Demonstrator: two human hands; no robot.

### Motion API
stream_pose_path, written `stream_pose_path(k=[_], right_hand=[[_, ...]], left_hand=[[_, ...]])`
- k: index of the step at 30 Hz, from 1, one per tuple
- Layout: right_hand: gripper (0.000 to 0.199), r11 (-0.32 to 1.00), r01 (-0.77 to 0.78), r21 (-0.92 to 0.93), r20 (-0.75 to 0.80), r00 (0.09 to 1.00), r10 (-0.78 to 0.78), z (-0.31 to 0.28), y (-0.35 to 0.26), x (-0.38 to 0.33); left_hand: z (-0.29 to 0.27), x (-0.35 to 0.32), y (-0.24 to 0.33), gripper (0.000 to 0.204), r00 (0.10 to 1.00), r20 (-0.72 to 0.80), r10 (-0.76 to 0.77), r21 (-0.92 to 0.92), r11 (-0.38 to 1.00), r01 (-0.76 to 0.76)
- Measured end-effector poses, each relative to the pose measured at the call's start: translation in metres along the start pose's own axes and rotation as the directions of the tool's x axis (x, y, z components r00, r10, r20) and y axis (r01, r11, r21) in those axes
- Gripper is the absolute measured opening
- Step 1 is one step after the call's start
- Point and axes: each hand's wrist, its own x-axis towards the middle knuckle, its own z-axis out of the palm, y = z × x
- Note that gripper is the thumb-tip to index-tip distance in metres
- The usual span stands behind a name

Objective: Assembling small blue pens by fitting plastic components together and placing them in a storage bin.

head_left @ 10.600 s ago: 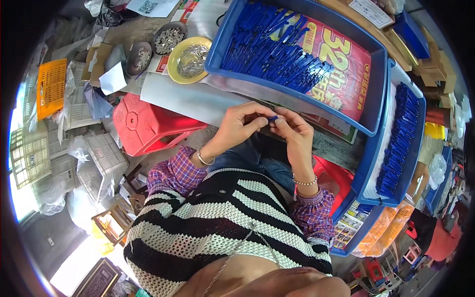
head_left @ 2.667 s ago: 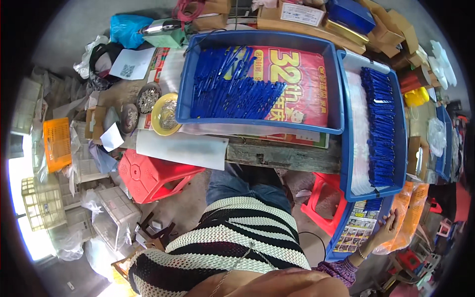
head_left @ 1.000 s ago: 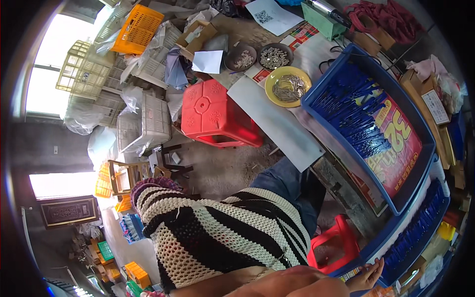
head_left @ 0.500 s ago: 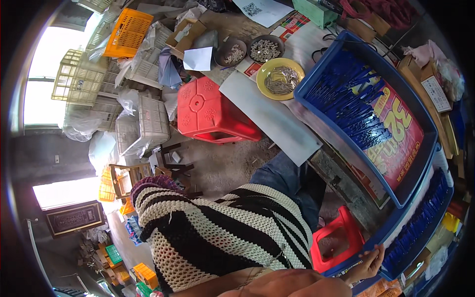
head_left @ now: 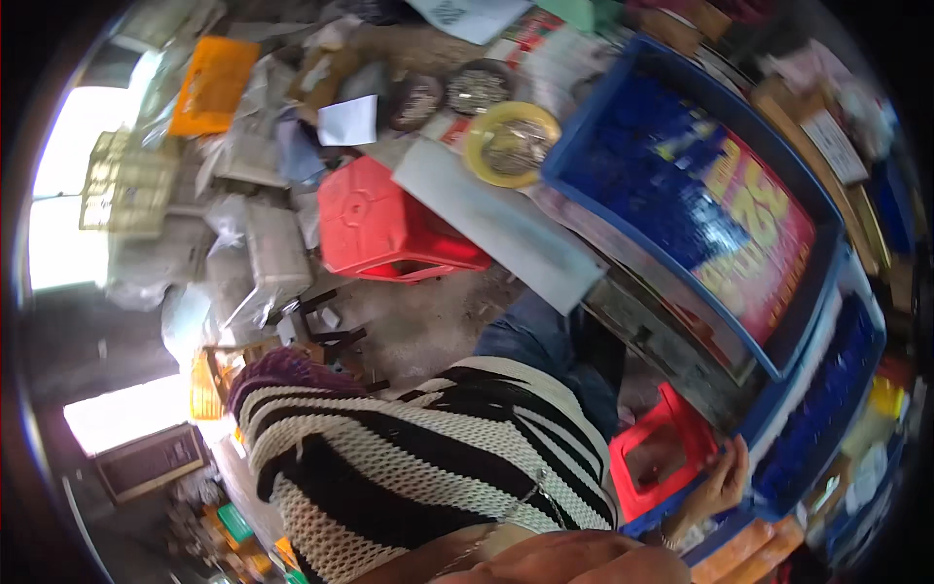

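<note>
A: Start at the fingertips: how is the right hand [head_left: 718, 482]?

B: Its fingers are bent and raised, but blurred — I can't tell whether they're apart, together or closed on something.

A: And the left hand?

B: Outside the view; only its purple plaid sleeve [head_left: 292, 375] shows, at eight o'clock in the frame.

A: What's nearest the right one?

B: The side tray [head_left: 878, 341], at its one o'clock, seemingly just beside the fingertips. Slim blue pieces [head_left: 812, 394] lie there in a packed row, next to a white lining [head_left: 806, 358].

A: Anything in the way?

B: A small red stool [head_left: 689, 435] at the hand's ten o'clock, close beside it. At five, an orange bundle [head_left: 749, 550].

A: Farther out?

B: Around twelve, the big blue tray [head_left: 654, 261], with more blue pieces [head_left: 642, 161] partly covering a red and yellow printed sheet [head_left: 778, 243]. At eleven, a yellow bowl [head_left: 474, 148] of small metal parts [head_left: 516, 144]. A larger red stool [head_left: 375, 214] stands at ten — well apart from the hand.
</note>
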Motion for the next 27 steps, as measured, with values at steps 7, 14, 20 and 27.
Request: stream_pose_path(k=[7, 14, 20, 27], right_hand=[[0.013, 0.996, 0.057, 0.064, 0.203, 0.977, -0.069, 0.040, -0.055, 0.020], [0.020, 0.816, 0.569, -0.102, 0.283, 0.803, -0.524, 0.096, -0.090, 0.074], [0.026, 0.665, 0.727, -0.169, 0.427, 0.663, -0.615, 0.162, -0.076, 0.163], [0.028, 0.621, 0.767, -0.163, 0.668, 0.549, -0.503, 0.184, -0.074, 0.184]], left_hand=[[-0.165, 0.171, 0.171, 0.032, 0.890, 0.449, -0.080, -0.221, 0.955, 0.197], [-0.219, 0.223, 0.337, 0.022, 0.975, 0.221, 0.030, -0.311, 0.950, 0.041], [-0.207, 0.217, 0.341, 0.024, 0.980, 0.172, 0.100, -0.402, 0.915, -0.023], [-0.219, 0.220, 0.341, 0.020, 0.983, 0.000, 0.184, -0.430, 0.887, -0.166]])
